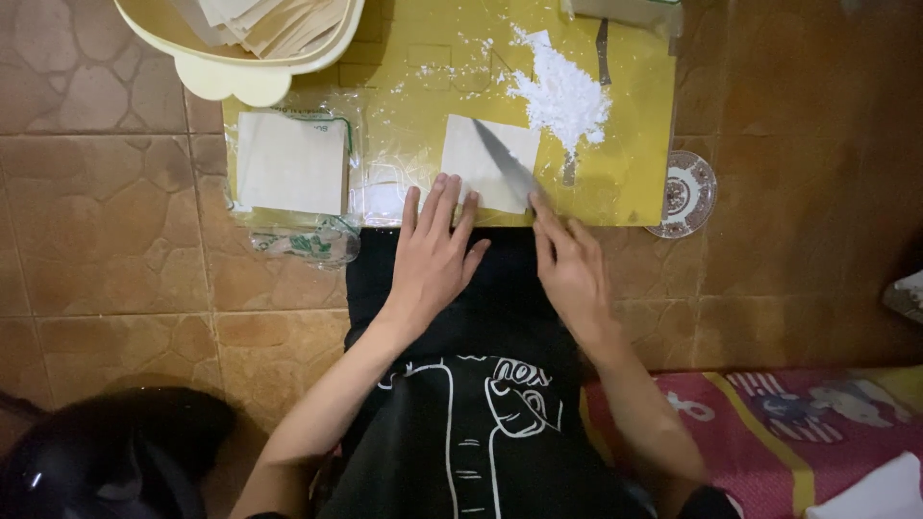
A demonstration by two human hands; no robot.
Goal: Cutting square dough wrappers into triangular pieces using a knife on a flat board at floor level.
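Flour [562,96] lies beyond knife [505,163]; saucer [685,195] right, wrapper stack [291,161] left.

Two hands, one knife [507,165], two square dough stacks, one flour pile [564,96], one basin [240,60], one saucer [685,194].

A brown tiled floor [106,250] is carrying a yellow board [635,125], a small patterned saucer [685,194] beside it, and a striped mat [798,423].

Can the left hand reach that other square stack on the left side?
Probably yes. The left hand rests beside the cut sheet, and the square stack lies nearby with nothing between.
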